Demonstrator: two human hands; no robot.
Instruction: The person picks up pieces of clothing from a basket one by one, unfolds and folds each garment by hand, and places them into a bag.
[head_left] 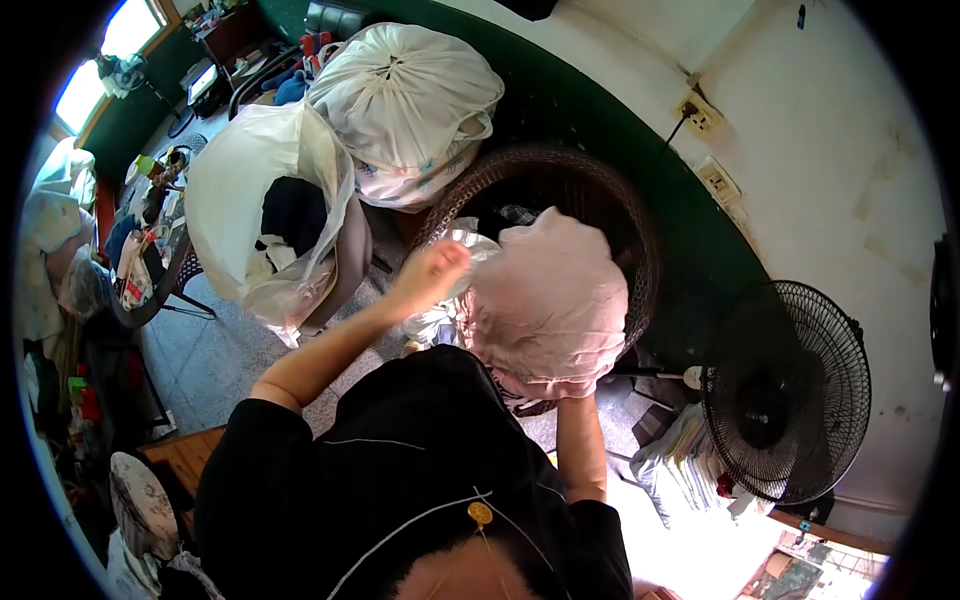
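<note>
Pink cloth (550, 310), long axis roughly away from the black shirt (400, 480).

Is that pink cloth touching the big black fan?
Apart. In the head view, the brown woven rim and a strip of dark green wall show between the pink cloth and the big black fan.

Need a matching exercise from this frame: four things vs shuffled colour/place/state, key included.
1. pink cloth
2. fan
3. left white bag
4. right white bag

A. gathered shut at the top
B. black, on the person's right
C. mouth open, dark cloth showing inside
D. hiding the right hand

Pairs: 1-D, 2-B, 3-C, 4-A
</note>
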